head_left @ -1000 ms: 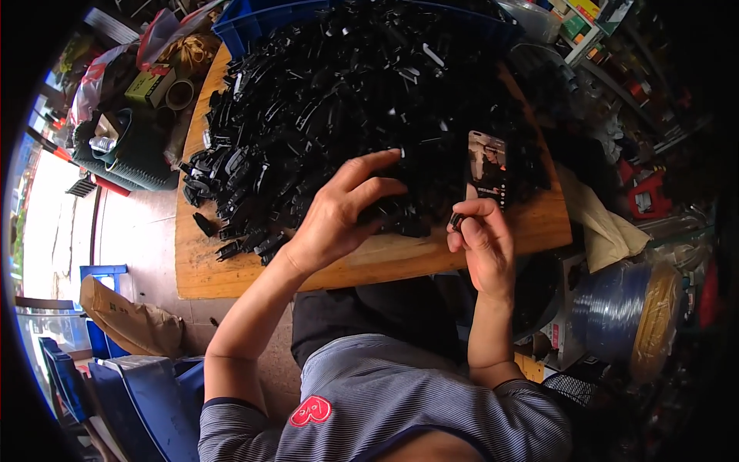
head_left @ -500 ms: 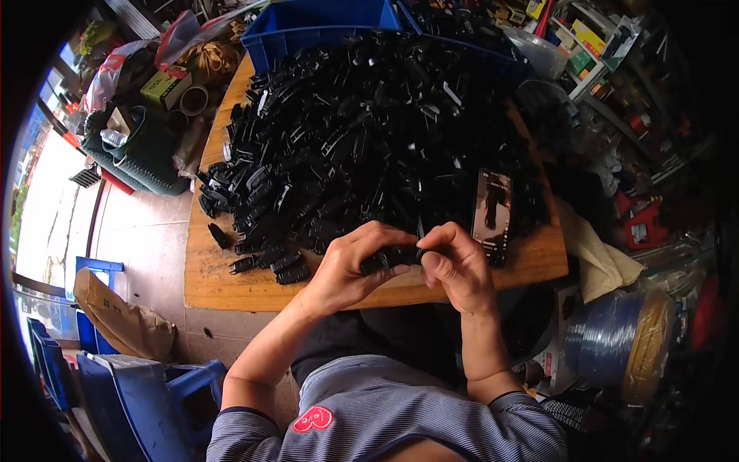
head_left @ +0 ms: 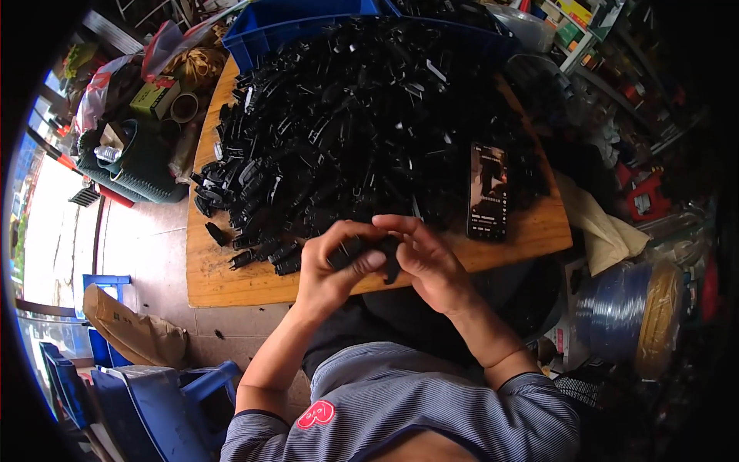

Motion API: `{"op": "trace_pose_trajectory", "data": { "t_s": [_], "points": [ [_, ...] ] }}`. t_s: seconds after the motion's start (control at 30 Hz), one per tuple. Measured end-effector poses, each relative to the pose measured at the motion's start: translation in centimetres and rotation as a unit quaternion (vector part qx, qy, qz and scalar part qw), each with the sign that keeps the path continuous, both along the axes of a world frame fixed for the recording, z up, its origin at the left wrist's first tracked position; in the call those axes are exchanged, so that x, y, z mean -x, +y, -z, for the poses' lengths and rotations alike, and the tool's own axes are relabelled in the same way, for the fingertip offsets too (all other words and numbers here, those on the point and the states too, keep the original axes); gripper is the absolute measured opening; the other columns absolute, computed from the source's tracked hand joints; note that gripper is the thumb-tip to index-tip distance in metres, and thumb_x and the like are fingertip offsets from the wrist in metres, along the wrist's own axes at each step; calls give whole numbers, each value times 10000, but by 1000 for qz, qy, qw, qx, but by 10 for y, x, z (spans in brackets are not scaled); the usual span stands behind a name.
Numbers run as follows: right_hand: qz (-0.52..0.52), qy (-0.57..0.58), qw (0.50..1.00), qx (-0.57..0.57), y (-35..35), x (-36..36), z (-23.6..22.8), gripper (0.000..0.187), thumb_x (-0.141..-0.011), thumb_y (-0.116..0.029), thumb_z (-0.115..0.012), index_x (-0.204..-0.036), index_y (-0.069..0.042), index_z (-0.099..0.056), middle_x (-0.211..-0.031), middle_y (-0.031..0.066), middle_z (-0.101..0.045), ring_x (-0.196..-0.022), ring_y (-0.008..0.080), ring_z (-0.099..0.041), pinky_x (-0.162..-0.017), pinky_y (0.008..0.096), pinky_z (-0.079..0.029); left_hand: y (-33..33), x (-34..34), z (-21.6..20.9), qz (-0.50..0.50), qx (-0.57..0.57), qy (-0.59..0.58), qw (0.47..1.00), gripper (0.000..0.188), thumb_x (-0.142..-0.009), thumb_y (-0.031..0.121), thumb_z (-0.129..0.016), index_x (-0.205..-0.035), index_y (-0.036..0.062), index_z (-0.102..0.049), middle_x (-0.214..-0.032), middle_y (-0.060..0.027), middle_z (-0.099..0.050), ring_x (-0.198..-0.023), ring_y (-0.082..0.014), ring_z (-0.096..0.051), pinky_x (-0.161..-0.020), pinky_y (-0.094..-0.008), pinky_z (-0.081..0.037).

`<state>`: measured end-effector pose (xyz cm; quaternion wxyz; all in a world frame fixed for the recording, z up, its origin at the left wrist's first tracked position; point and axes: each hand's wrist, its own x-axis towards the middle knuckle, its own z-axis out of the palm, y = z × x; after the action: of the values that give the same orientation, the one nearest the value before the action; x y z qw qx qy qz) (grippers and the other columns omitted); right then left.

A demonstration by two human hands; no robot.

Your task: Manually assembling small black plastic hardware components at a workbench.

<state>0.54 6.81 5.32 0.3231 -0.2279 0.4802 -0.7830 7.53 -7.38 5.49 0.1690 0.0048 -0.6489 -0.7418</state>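
Observation:
My left hand (head_left: 327, 266) is closed around a small black plastic part (head_left: 391, 268), its thumb lying across the top. My right hand (head_left: 431, 266) curls in from the other side, fingers bent against the same part's right end. Fingers cover much of the part, so its exact kind cannot be made out. Both hands are above the table's near edge. Just beyond them spreads a large heap of similar black plastic parts (head_left: 331, 146), with a few lying apart at its near left.
The wooden table (head_left: 223, 285) carries a phone (head_left: 487, 192) with a lit screen, right of my hands. Blue crates (head_left: 300, 35) stand at the back. On the left are a blue stool (head_left: 146, 408) and a dark green basket (head_left: 138, 165); a wrapped spool (head_left: 627, 316) is at the right.
My right hand has shifted left and turned, its index finger now reaching over toward my left hand. The held part's right end has tipped toward me. The whole view has shifted slightly.

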Motion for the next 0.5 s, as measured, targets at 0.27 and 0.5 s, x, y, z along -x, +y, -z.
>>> {"op": "trace_pose_trajectory", "data": {
  "t_s": [0.27, 0.5],
  "points": [
    [131, 354, 921, -93, 4, 11, 22, 333, -799, -257, -686, -998, -29, -547, -935, 58, -510, -814, 134, -515, -747, 256, -424, 6, -6, 15, 75, -177, -137, 972, 384, -760, 86, -707, -1095, -13, -547, -979, -73, -603, -802, -146, -599, -709, -270, -523],
    [415, 354, 809, -220, 79, 60, 9, 170, -882, -27, -508, -1036, -1, -574, -1019, 61, -541, -799, 128, -540, -720, 241, -435, -52, 13, -14, -34, -242, -120, 962, 360, -766, 106, -662, -1091, 22, -530, -970, -116, -624, -840, -204, -620, -741, -333, -522]
  ]
}}
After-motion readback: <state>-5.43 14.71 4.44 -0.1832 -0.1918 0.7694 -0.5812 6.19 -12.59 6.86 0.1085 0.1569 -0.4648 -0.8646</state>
